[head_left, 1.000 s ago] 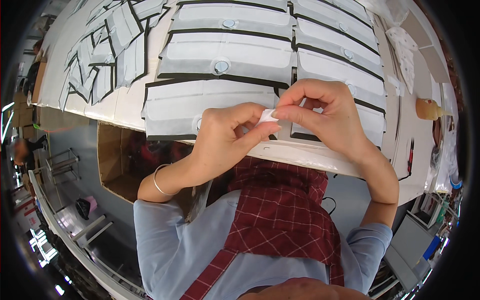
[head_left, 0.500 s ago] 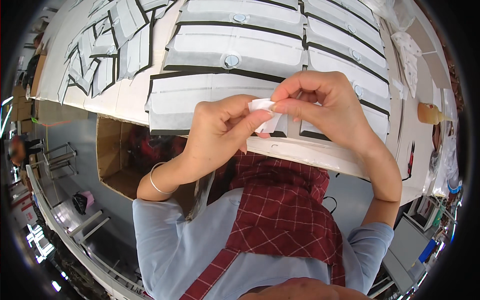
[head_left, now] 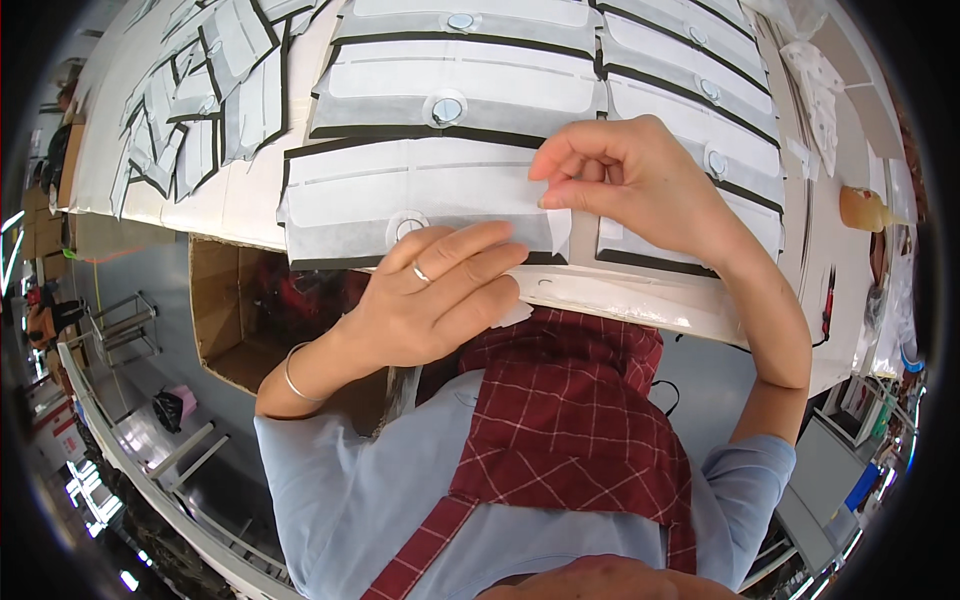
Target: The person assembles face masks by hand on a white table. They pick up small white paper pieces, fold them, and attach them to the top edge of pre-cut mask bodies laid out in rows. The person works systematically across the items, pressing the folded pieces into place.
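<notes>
Two columns of panels are lying on the pale table, a cardboard box standing below its edge. A white slip is showing at the right hand, against the nearest panel, a white scrap by the left hand; either grip I cannot tell.

You in a pale blue shirt with short sleeves, dark red apron crossed by thin white lines, matching straps, slim silver ring on your left hand, thin silvery bangle at the wrist
</notes>
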The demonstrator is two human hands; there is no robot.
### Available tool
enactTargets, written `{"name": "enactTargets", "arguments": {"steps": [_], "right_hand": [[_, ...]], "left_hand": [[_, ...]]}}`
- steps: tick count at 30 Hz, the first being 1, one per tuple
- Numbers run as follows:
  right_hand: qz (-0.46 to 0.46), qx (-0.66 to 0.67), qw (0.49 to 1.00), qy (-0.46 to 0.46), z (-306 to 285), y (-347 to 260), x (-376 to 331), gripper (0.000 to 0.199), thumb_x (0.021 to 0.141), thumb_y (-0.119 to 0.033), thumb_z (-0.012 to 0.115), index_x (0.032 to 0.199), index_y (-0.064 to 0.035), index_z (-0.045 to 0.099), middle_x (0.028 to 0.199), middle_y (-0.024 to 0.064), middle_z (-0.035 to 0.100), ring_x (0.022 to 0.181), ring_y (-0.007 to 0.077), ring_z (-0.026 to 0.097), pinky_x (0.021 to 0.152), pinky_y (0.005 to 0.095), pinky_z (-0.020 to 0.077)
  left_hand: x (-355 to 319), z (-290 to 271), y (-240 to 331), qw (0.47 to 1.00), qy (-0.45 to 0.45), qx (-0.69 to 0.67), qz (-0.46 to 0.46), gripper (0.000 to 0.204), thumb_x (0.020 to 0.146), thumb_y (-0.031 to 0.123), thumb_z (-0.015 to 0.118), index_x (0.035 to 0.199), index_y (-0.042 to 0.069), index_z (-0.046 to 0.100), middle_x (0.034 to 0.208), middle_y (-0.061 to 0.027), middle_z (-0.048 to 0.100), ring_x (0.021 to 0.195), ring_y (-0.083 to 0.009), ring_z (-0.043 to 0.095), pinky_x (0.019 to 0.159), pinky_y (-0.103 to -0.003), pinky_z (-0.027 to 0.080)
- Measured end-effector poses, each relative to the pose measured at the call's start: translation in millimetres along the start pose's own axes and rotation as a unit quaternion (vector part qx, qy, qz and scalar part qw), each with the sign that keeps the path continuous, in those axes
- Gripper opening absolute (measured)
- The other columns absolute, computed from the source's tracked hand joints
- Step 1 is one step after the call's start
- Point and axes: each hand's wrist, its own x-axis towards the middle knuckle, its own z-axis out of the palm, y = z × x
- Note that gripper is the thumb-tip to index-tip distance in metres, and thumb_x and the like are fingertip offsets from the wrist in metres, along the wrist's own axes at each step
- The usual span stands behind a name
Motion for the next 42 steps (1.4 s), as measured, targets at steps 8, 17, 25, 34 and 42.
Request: {"name": "enactTargets", "arguments": {"steps": [8, 17, 25, 34, 42], "right_hand": [[-0.013, -0.037, 0.999, 0.030, 2, 6, 1, 0.015, 0.086, -0.013, 0.074, 0.098, -0.0050, 0.070, 0.076, 0.0063, 0.068, 0.059, 0.0118, 0.053, 0.056, 0.0284, 0.0443], [-0.014, -0.031, 0.997, 0.066, 7, 10, 0, 0.016, 0.086, -0.011, 0.074, 0.099, -0.0043, 0.068, 0.076, 0.0060, 0.069, 0.057, 0.0108, 0.051, 0.053, 0.0280, 0.0426], [-0.030, -0.079, 0.992, 0.091, 8, 10, -3, 0.017, 0.084, -0.012, 0.074, 0.099, -0.0053, 0.068, 0.080, 0.0045, 0.070, 0.059, 0.0149, 0.056, 0.054, 0.0290, 0.0442], [-0.253, -0.424, 0.861, 0.121, 8, 18, -28, 0.037, 0.073, -0.005, 0.071, 0.109, -0.0103, 0.071, 0.106, 0.0005, 0.065, 0.076, 0.0187, 0.059, 0.062, 0.0309, 0.0537], [-0.234, -0.455, 0.856, 0.073, 13, 21, -39, 0.048, 0.075, -0.003, 0.066, 0.122, -0.0091, 0.067, 0.124, 0.0050, 0.059, 0.088, 0.0186, 0.058, 0.069, 0.0288, 0.0505]], "left_hand": [[2, 12, 6, 1.000, -0.020, 0.006, 0.002, 0.017, 0.083, 0.017, 0.071, 0.089, 0.011, 0.056, 0.125, -0.0099, 0.068, 0.123, -0.0259, 0.060, 0.089, -0.035, 0.046], [8, 16, 6, 0.998, -0.067, 0.005, 0.013, 0.016, 0.084, 0.016, 0.070, 0.088, 0.011, 0.056, 0.133, -0.0106, 0.065, 0.130, -0.0266, 0.056, 0.096, -0.036, 0.045], [10, 13, 5, 0.995, -0.104, -0.001, 0.005, 0.015, 0.086, 0.017, 0.070, 0.084, 0.011, 0.056, 0.133, -0.0095, 0.065, 0.131, -0.0244, 0.056, 0.098, -0.036, 0.045], [10, 14, 10, 0.994, -0.111, -0.006, -0.020, 0.016, 0.085, 0.021, 0.071, 0.083, 0.011, 0.059, 0.135, -0.0086, 0.064, 0.132, -0.0221, 0.055, 0.100, -0.035, 0.043], [23, -9, 9, 0.983, -0.081, -0.100, -0.128, 0.008, 0.087, 0.011, 0.072, 0.092, 0.008, 0.066, 0.111, -0.0073, 0.073, 0.109, -0.0230, 0.068, 0.084, -0.031, 0.049]]}}
